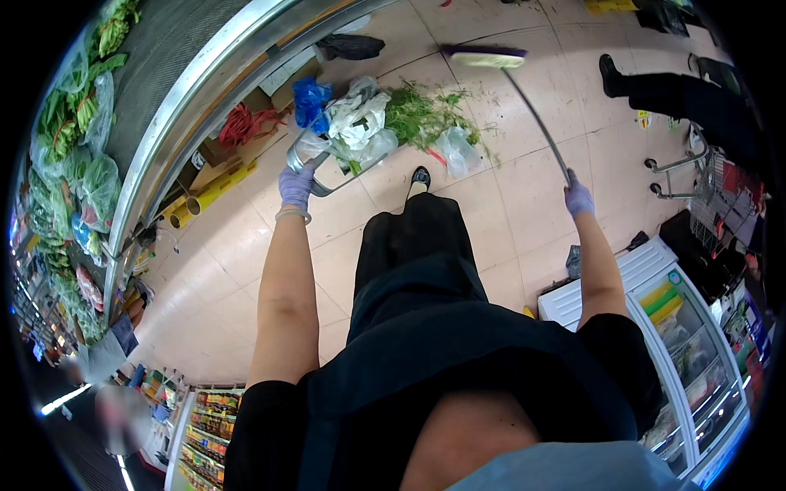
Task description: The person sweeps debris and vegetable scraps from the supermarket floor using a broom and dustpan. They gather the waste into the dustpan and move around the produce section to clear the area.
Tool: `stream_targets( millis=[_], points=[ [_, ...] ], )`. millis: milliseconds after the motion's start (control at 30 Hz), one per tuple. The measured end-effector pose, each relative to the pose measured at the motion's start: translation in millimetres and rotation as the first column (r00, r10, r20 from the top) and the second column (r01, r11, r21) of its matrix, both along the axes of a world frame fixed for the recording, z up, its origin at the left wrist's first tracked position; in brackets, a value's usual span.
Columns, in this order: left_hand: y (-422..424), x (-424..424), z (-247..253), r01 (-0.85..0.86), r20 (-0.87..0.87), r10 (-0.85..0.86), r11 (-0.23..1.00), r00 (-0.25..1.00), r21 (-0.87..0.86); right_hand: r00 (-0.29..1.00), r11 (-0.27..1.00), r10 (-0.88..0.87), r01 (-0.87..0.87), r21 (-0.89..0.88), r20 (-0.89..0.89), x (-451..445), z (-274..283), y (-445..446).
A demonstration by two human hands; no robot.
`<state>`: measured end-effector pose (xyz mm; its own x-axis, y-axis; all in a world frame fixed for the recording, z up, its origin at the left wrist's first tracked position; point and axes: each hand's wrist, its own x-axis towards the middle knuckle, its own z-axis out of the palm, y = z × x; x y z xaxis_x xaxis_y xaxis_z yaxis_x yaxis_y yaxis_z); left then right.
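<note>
Gloved in purple, my left hand (296, 186) grips the grey handle of a dustpan (334, 189) at left. White plastic bags (359, 123) are heaped in and behind the pan, whose far part they hide. My right hand (578, 195), gloved alike, is closed around the thin pole of a broom (535, 113). Its broom head (485, 57) is out on the floor, slightly blurred. Between the broom and the dustpan lie loose green vegetable scraps (417, 116) and a clear plastic bag (457, 152). A blue plastic bag (311, 101) lies behind the dustpan.
A metal-edged produce stand (178, 92) with bagged greens curves along the left. Red cord (245, 126) and yellow tubes (215, 193) lie under it. At right are a person's leg (657, 91), a shopping cart (678, 169) and a glass-topped freezer (681, 350).
</note>
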<state>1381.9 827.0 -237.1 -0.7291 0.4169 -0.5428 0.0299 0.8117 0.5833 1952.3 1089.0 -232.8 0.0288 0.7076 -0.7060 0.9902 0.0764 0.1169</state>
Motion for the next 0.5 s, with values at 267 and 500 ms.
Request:
stream_targets(
  millis=[267, 500],
  points=[
    [10, 3, 10, -0.006, 0.076, -0.001, 0.996, 0.997, 0.088, 0.873, 0.842, -0.484, 0.447, -0.302, -0.058, -107, -88, 36],
    [4, -2, 10, 0.126, -0.016, -0.126, 0.992, 0.992, 0.029, 0.983, 0.959, -0.172, 0.153, -0.238, -0.062, -154, -40, -161]
  ],
)
